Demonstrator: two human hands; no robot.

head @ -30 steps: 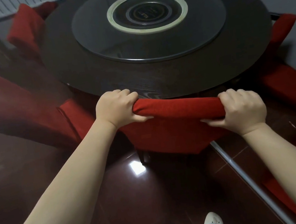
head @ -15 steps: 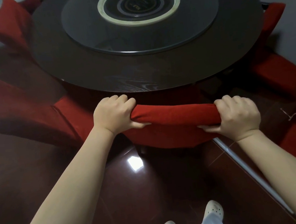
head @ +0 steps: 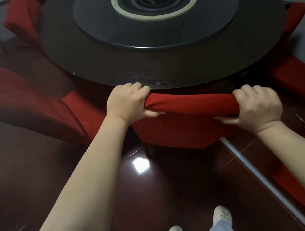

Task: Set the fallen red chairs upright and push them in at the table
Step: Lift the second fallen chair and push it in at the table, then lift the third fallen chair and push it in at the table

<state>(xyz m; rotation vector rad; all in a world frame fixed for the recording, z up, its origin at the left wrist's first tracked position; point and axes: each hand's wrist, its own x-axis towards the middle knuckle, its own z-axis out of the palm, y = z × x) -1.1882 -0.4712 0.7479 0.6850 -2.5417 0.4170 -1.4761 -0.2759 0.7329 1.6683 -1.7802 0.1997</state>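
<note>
Left hand and right hand both in a tight grip, fingers curled over the top edge of the red chair, which stands upright, its back right at the rim of the round dark table. Label at the hub of the glass turntable is too blurry to read.

The red cloth-covered chair back stands just under the rim of the round dark wooden desk, with little room between. A second red chair lies close on the left; a grey metal pole crosses the glossy dark floor on the right.
</note>
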